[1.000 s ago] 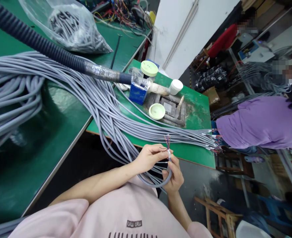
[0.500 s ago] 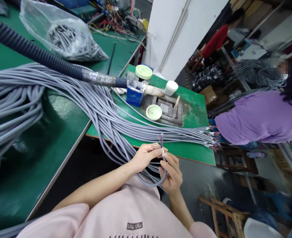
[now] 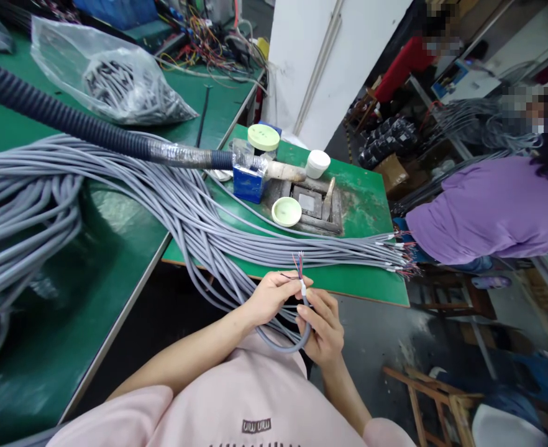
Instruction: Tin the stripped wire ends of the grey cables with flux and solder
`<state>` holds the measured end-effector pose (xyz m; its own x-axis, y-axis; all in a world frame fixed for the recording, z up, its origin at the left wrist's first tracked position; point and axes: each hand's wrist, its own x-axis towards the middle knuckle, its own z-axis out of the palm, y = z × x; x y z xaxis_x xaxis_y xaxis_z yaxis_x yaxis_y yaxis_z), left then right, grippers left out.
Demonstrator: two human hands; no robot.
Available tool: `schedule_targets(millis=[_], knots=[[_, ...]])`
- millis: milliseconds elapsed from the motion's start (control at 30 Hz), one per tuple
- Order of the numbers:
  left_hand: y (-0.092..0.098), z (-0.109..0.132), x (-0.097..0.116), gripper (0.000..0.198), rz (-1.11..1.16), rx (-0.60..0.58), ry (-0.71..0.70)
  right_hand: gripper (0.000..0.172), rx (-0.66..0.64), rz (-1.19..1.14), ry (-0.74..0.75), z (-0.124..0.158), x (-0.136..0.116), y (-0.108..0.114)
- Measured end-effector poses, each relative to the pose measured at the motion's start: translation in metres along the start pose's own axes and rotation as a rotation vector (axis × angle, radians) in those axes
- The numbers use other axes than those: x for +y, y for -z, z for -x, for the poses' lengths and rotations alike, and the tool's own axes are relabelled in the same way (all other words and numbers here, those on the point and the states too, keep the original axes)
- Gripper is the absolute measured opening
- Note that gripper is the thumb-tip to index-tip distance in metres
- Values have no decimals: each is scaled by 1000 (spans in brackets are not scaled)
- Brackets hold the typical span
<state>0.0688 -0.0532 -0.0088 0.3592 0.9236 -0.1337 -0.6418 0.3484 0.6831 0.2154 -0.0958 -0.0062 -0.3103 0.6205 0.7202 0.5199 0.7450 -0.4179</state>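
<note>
Slightly leftward, my smooth grey cable [image 3: 284,349] has moved; it curves before the bench [image 3: 371,287]. My left hand [image 3: 272,299] pinches at its wires [image 3: 300,266], my right hand [image 3: 325,326] grips just below. A wrinkled clear bag [image 3: 62,59] contains grey pieces [image 3: 115,87].

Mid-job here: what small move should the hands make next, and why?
Probably ease the dark wires further aside with the left hand: they splay sideways from the upright wires, its fingers are right beside them, and the right hand holds the gray cable below the white band.
</note>
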Motion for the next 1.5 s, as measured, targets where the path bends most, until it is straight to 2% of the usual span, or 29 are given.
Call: schedule_targets(millis=[333, 467, 567, 733, 900, 1033, 1133, 1267, 1500], knots=[[-1, 0, 2, 37, 47, 6, 27, 46, -20, -31, 14, 1, 0, 2], [1, -1, -1, 35, 30, -1, 6, 51, -22, -59, 5, 1, -1, 5], [4, -2, -4, 34, -17, -17, -14, 48, 22, -108, -137, 1, -3, 7], [4, -1, -4, 27, -212, -59, -73, 8, -3, -221, -463, 1, -5, 7], [2, -1, 4, 21, -261, -87, -75, 11, -66, -311, -620, 0, -6, 5], [5, -5, 11, 25, -122, -7, -3, 11, -79, -375, -628, 0, -7, 5], [5, -6, 18, 34, -63, 8, -27, 10, -97, -378, -605, 1, -7, 5], [3, -6, 25, 31, -92, -5, -39, 11, -114, -369, -595, 1, -8, 3], [-8, -2, 26, 29, -95, 120, -47, 13, -102, -363, -624, 0, -10, 0]])
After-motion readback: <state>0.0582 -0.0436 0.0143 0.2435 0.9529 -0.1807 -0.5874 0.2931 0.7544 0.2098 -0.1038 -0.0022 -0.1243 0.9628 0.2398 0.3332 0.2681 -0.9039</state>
